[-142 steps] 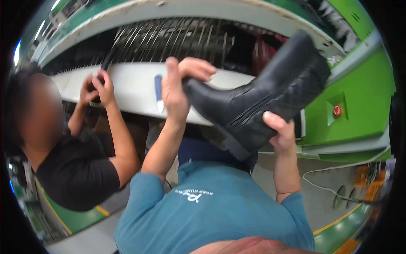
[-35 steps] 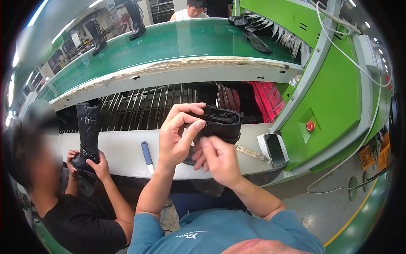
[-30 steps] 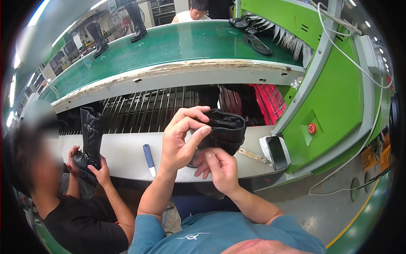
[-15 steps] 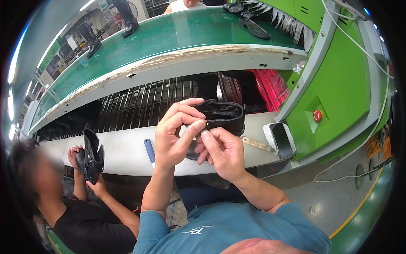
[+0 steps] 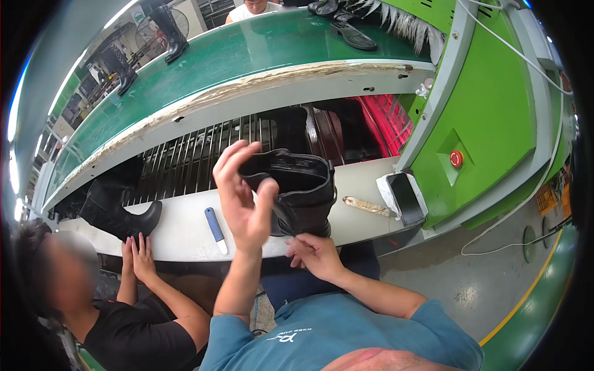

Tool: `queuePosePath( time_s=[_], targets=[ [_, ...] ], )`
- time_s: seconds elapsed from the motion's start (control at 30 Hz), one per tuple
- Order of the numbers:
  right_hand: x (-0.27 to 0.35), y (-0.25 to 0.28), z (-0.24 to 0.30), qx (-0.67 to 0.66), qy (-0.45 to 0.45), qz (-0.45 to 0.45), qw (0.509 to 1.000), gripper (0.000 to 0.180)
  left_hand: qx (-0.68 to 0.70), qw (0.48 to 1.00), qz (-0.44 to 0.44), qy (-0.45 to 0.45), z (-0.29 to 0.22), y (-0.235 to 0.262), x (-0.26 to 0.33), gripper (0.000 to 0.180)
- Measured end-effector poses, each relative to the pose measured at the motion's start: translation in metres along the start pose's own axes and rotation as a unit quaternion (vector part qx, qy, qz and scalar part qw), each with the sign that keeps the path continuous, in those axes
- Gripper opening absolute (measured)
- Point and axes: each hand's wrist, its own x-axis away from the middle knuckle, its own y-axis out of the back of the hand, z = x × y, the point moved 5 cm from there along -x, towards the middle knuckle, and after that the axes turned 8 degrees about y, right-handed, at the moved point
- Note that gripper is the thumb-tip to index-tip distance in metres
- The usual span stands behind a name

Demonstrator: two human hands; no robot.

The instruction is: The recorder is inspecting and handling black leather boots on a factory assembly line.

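Note:
A black tall boot point(image 5: 300, 191) stands upright on the white shelf point(image 5: 185, 232) in front of me, its open top facing up. My left hand point(image 5: 244, 198) is raised at the left side of the boot's top. Its thumb presses the rim and its fingers arch over the opening. My right hand point(image 5: 315, 253) is low at the shelf's front edge, with its fingers curled against the boot's foot. The foot itself is mostly hidden behind the shaft and my hand.
On the shelf lie a blue-handled tool point(image 5: 215, 227), a beige stick point(image 5: 368, 206) and a phone point(image 5: 405, 190) on a white cloth. A co-worker's hands point(image 5: 139, 256) rest beside another black boot point(image 5: 120, 207). Behind are a roller rack, a green conveyor belt point(image 5: 247, 55) carrying boots and a green machine point(image 5: 495, 123).
The boot has come down from between my hands to stand on the shelf. My right hand has dropped to its foot. The co-worker's boot now lies on the shelf.

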Motion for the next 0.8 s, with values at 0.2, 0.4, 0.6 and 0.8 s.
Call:
queuePosePath(
  time_s=[0.2, 0.4, 0.6, 0.8],
  targets=[
    [0.03, 0.057, -0.004, 0.189, 0.147, -0.089, 0.967, 0.015, -0.137, 0.987, -0.025, 0.082, 0.056, -0.015, 0.131, 0.139],
    [0.01, 0.12, 0.01, 0.195, 0.223, -0.227, 0.928, 0.01, -0.304, 0.94, -0.102, 0.117, 0.095, -0.055, 0.16, 0.141],
    [-0.026, 0.145, 0.017, 0.327, 0.276, -0.208, 0.879, 0.006, -0.233, 0.96, -0.042, 0.149, 0.116, -0.033, 0.139, 0.127],
    [-0.029, 0.147, 0.014, 0.344, 0.28, -0.181, 0.878, 0.012, -0.077, 0.971, 0.009, 0.224, 0.114, 0.032, 0.184, 0.069]
  ],
)
